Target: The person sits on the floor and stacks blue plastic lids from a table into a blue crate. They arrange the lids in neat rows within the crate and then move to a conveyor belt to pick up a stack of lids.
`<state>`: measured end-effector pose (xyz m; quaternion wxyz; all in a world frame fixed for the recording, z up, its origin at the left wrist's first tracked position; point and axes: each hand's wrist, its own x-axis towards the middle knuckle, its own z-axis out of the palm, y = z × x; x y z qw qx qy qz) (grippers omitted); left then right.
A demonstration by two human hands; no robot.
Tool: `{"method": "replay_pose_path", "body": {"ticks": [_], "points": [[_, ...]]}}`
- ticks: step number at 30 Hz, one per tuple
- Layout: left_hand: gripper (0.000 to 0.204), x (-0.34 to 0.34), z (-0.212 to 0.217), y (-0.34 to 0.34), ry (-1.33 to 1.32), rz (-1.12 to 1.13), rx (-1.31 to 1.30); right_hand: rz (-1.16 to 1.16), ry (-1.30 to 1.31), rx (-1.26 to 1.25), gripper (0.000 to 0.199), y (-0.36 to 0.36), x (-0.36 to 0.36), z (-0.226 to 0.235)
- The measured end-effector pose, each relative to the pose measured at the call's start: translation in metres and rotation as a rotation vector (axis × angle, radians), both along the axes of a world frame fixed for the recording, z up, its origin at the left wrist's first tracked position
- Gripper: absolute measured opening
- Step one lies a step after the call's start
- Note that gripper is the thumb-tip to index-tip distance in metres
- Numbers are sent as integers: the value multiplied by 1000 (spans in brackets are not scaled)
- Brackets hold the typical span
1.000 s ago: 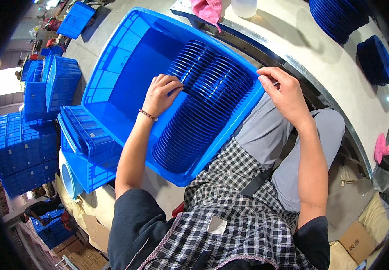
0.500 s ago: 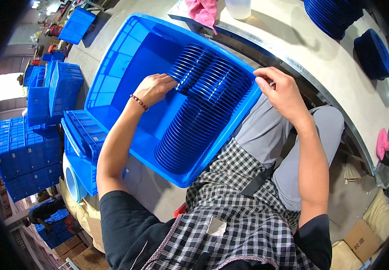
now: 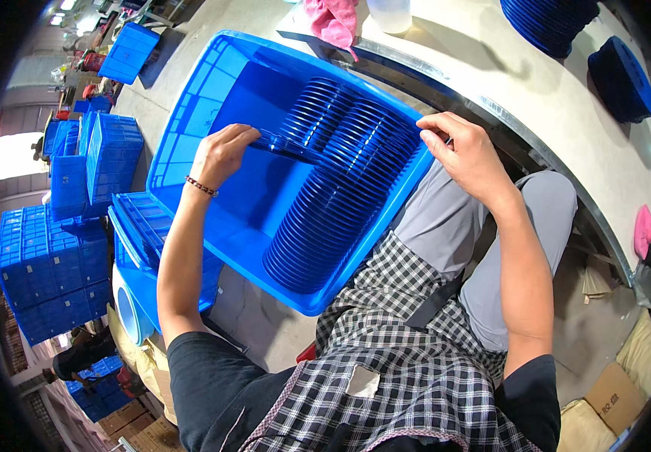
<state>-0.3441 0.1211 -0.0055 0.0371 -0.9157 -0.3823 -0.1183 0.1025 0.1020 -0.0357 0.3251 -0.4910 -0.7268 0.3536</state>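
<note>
A large blue plastic bin (image 3: pixel 192 113) is tilted in front of me. Inside it, thin round dark-blue discs (image 3: pixel 329 218) stand on edge, packed close in a long row, with a shorter row (image 3: pixel 316 105) beside its far end. My left hand (image 3: pixel 222 157), with a beaded bracelet at the wrist, is closed on the edge of one blue disc (image 3: pixel 289 148). That disc sticks out toward the left from the near end of the shorter row. My right hand (image 3: pixel 457 149) pinches the bin's right rim, thumb and fingers together.
On the right, a pale table (image 3: pixel 484 56) carries stacked blue discs (image 3: pixel 548 26), a separate stack (image 3: pixel 623 79), a pink cloth (image 3: pixel 331 22) and a translucent container (image 3: pixel 391 13). Stacked blue crates (image 3: pixel 54 256) stand at left. A cardboard box (image 3: pixel 615 395) lies at lower right.
My left hand has drawn back left and slightly down from the shorter row, and a disc now extends from its fingers. My right hand stays at the rim.
</note>
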Motion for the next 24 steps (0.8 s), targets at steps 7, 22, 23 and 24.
{"method": "replay_pose_path", "body": {"ticks": [7,22,23,24], "points": [[32,14,-35,-3,-3,40,-141,-8,1,-25,20,-1,3,2],[71,18,-164,28,-1164,979,-1147,-21,28,3,20,-4,17,4],[66,19,-161,31,-1179,911,-1135,-47,82,20,20,-9,27,13],[60,16,-161,32,-1205,847,-1123,-59,82,125,20,-14,40,19]]}}
